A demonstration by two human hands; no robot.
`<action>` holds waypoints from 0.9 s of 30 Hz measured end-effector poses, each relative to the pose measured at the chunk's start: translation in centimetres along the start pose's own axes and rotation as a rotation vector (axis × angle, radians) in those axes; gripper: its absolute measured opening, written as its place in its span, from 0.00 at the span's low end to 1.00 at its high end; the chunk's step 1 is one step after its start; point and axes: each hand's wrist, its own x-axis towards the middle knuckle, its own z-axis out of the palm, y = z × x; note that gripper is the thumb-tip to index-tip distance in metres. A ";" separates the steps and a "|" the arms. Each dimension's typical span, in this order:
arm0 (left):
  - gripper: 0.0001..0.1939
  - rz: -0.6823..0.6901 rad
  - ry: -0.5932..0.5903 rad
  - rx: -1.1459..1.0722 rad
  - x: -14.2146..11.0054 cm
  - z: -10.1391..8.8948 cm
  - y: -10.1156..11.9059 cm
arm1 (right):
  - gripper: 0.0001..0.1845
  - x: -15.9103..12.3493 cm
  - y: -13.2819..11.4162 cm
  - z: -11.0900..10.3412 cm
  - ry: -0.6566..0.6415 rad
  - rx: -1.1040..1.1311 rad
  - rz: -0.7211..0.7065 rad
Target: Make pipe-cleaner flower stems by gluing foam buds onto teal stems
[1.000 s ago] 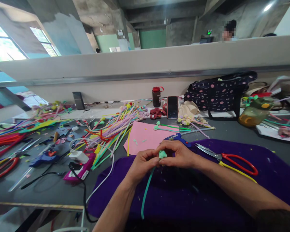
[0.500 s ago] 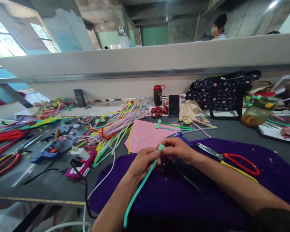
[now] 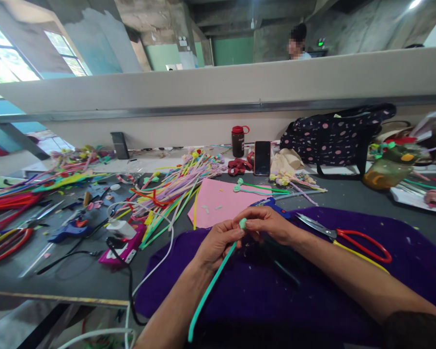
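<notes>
A mint-green pipe cleaner (image 3: 213,286) hangs down from between my two hands, its top end coiled into a small knob (image 3: 242,223). My left hand (image 3: 218,242) pinches it just below the knob. Curled around the knob from the other side are the fingers of my right hand (image 3: 267,224), its thumb against the coil. The undersides of both hands are hidden. Below them spreads a dark purple cloth (image 3: 174,261). Scissors with red handles (image 3: 365,242) lie on that cloth beside my right forearm, and a blue glue gun (image 3: 274,207) sits behind my right hand.
A pink sheet (image 3: 221,201) carries two finished-looking green stems. Leftward are a pile of pipe cleaners (image 3: 189,179), a magenta power strip (image 3: 121,249) with cables and another blue glue gun (image 3: 70,230). A phone (image 3: 262,157), bottle (image 3: 238,140) and patterned bag (image 3: 330,138) stand behind.
My hands stay close together on the pipe cleaner, with only slight finger movement around the knob. In the background, a person has shifted to the left.
</notes>
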 end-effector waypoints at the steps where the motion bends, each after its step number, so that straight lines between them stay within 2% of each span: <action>1: 0.12 0.000 0.005 -0.001 0.0 0.0 0.0 | 0.14 0.0 0.0 0.0 -0.004 -0.001 0.000; 6: 0.11 0.035 0.005 -0.003 0.0 -0.4 -0.5 | 0.15 0.0 0.1 0.0 -0.022 -0.019 0.012; 12: 0.12 0.091 -0.071 -0.022 -0.3 -0.7 -0.6 | 0.25 -0.1 0.1 0.0 -0.035 -0.039 -0.030; 18: 0.15 0.089 -0.083 0.065 -1.0 -0.5 -0.4 | 0.18 -0.5 -0.9 0.6 -0.130 -0.054 -0.112; 22: 0.14 0.118 -0.072 0.094 -1.0 -0.5 -0.3 | 0.15 -0.7 -1.3 0.9 -0.084 -0.159 -0.168; 27: 0.13 0.088 -0.035 0.060 -0.9 -0.5 -0.1 | 0.08 -0.8 -2.0 1.1 0.038 -0.468 -0.224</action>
